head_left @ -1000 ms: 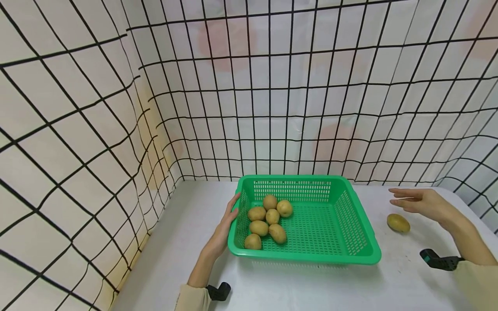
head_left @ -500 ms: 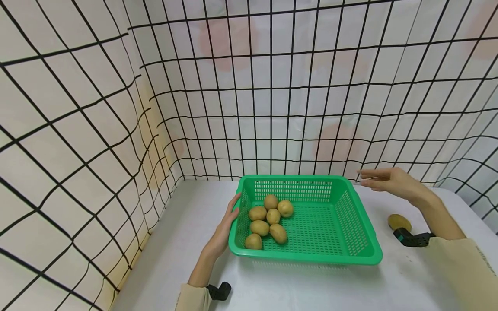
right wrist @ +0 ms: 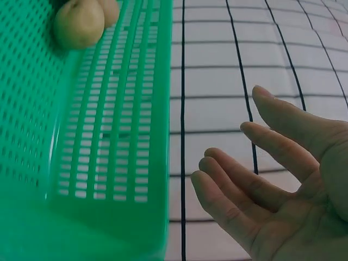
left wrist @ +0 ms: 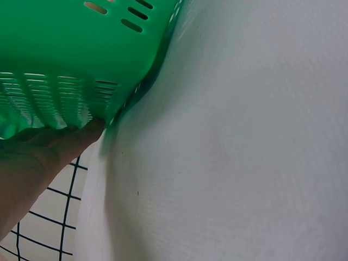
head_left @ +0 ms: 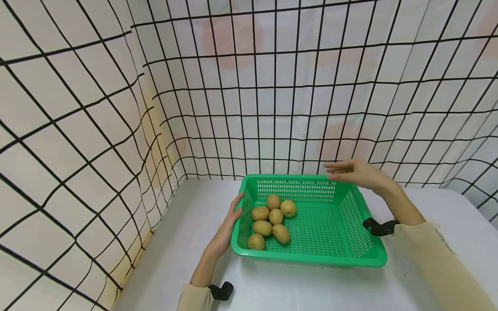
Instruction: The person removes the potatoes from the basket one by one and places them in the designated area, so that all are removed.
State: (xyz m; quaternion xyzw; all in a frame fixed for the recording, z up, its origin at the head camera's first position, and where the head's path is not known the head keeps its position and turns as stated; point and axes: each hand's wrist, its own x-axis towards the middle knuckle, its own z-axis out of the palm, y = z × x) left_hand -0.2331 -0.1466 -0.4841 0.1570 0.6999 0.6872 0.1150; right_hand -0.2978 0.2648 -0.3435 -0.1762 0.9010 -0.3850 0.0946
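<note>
A green perforated plastic basket [head_left: 311, 258] stands on the white table. Several potatoes [head_left: 276, 217] lie in its left half; one potato [right wrist: 79, 24] shows large in the right wrist view. My left hand [head_left: 222, 235] rests against the outside of the basket's left wall, and in the left wrist view its fingers [left wrist: 70, 142] lie along the slotted side. Above the basket's far right corner, my right hand [head_left: 359, 173] is held in the air, fingers extended and apart, with nothing in it. The spot where a lone potato lay at right is covered by my right forearm.
A black wire grid [head_left: 292, 116] backed with pale sheeting rises behind the table, and another grid [head_left: 78, 142] runs along the left side. White tabletop [head_left: 186, 207] shows left of the basket. Dark wrist cameras are strapped on both forearms.
My right hand has moved left and up, from over the lone potato to the basket's far right corner. My left hand and the potatoes in the basket have stayed put.
</note>
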